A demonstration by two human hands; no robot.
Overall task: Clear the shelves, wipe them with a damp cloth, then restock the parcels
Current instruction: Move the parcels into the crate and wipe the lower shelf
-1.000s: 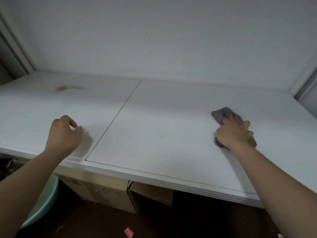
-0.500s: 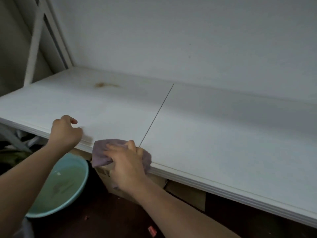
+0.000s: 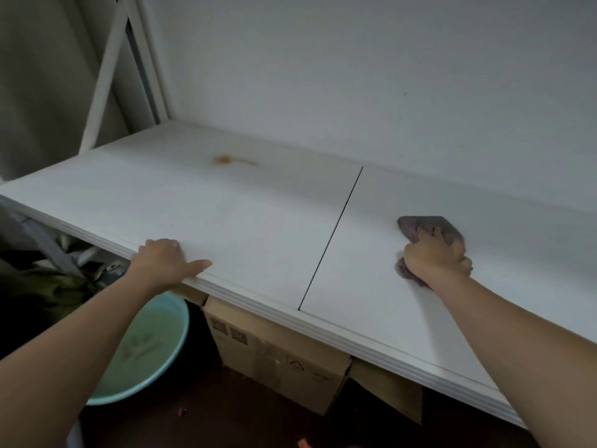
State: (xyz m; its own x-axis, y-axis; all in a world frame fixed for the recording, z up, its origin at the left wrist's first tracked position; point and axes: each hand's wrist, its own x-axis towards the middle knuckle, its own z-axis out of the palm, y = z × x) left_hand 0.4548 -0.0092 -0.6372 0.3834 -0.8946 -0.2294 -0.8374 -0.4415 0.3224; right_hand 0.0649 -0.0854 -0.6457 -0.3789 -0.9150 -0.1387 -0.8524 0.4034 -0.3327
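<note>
Since half a second ago the cloth (image 3: 429,229) has swept from the shelf's front lip, left of the seam (image 3: 332,234), out onto the right panel; the left hand has flattened.

Head view: right hand (image 3: 436,261) bunched on the purple cloth, fingers curled round it, pressing it to the shelf (image 3: 258,215). Knuckles down, likely for scrubbing pressure. Left hand (image 3: 164,258) rests at the front edge, thumb stretched along the lip, holding nothing; seems a brace for the reach. Fingers part blurred.

Shelf bare of parcels; brown stain (image 3: 226,160) near the back, left panel, not yet reached. Basin of water (image 3: 148,347) on the floor below, handy for rinsing. Cardboard boxes (image 3: 277,357) under the shelf.
</note>
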